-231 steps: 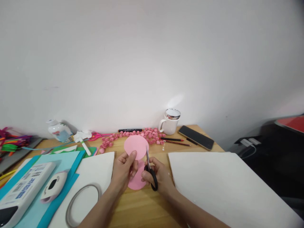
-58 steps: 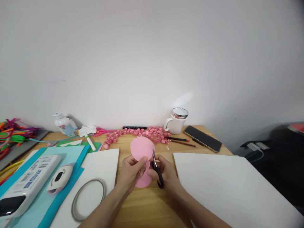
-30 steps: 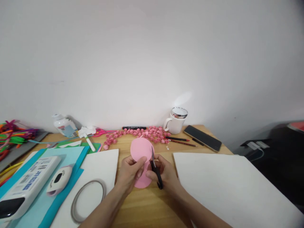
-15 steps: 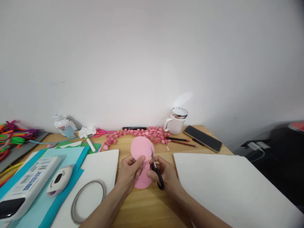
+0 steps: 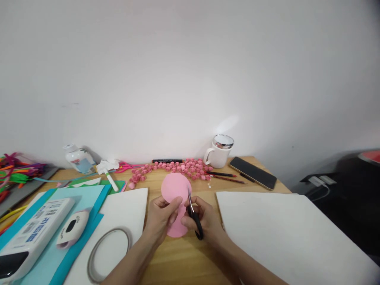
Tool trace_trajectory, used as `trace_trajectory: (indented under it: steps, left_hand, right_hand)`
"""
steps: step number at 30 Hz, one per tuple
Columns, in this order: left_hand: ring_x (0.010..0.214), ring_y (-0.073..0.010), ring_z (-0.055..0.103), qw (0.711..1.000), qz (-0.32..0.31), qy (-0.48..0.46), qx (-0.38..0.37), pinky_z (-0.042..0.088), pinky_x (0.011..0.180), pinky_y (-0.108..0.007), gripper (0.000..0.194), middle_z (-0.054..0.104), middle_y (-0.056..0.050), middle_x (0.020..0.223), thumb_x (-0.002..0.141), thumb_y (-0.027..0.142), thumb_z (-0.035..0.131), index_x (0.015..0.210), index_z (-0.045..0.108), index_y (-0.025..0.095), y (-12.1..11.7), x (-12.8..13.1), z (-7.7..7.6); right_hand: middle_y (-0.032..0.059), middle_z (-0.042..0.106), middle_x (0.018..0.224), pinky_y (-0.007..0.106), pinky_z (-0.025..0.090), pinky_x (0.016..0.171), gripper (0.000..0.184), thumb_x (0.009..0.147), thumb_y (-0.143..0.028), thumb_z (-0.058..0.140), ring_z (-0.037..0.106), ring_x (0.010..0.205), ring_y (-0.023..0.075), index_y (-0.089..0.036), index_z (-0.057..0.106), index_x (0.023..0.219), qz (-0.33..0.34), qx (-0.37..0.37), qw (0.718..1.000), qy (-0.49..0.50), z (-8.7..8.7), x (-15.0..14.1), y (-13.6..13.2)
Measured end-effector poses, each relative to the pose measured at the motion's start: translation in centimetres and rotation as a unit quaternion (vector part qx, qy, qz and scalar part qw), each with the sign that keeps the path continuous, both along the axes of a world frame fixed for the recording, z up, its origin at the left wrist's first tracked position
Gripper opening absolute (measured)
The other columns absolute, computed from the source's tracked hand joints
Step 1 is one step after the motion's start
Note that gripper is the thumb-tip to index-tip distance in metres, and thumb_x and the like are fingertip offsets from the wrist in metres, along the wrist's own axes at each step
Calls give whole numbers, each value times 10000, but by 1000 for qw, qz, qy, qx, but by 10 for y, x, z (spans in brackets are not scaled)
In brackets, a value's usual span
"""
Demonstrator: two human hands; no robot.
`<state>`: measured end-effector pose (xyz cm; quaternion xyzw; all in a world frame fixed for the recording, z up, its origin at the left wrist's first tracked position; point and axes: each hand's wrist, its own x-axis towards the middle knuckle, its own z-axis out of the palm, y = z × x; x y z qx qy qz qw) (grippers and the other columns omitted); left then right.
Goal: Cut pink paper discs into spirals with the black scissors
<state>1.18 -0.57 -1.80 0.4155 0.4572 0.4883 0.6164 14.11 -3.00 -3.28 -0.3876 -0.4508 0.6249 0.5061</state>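
Note:
My left hand (image 5: 162, 215) pinches a piece of pink paper (image 5: 175, 188) between thumb and fingers. The upper part of the paper is a round disc, and more pink paper hangs below my fingers; whether the two parts are joined is hidden. My right hand (image 5: 204, 217) is closed round the black handles of a pair of scissors (image 5: 194, 217). Their metal blades point up and lie against the disc's right edge. Behind the disc, small pink rolled paper flowers (image 5: 166, 165) are spread along the back of the wooden table.
White boards (image 5: 282, 225) lie at right and left. A tape roll (image 5: 90, 261), a white device (image 5: 35, 233) and blue sheets (image 5: 89, 229) are on the left. A white mug (image 5: 219, 152), pencils (image 5: 225, 179) and a phone (image 5: 252, 173) stand or lie at the back right.
The scissors and the pink paper have shifted slightly, and the blades sit a little lower along the disc's right edge. Both hands keep their hold; the whole view has moved slightly.

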Motion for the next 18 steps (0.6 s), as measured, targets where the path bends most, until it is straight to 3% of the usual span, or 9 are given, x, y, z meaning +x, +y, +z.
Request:
trace_trajectory:
  steps: [5,11,18]
  left_hand:
    - [298,-16,222,1000,-13,6,-1,107,348,-186,313,351,86,293,613,343,700,505,492,136,1,-1,-2]
    - [301,-7,199,1000,-11,-16,-6,99,343,-175,314,326,97,287,604,339,710,511,488,136,2,0,2]
    - [295,-7,227,1000,-6,-28,-1,147,342,-165,330,331,94,283,635,319,694,496,456,139,2,-1,2]
  right_hand:
    - [-45,519,609,210,336,510,470,504,-335,790,454,539,102,-188,462,806,1,20,1000,4,2,3,1]
    - [-64,493,553,195,277,459,466,491,-356,789,388,468,75,-187,469,784,-1,2,1000,11,4,2,2]
    - [-80,467,496,175,296,419,432,480,-333,791,374,413,56,-184,455,707,-12,-32,999,15,8,-1,1]
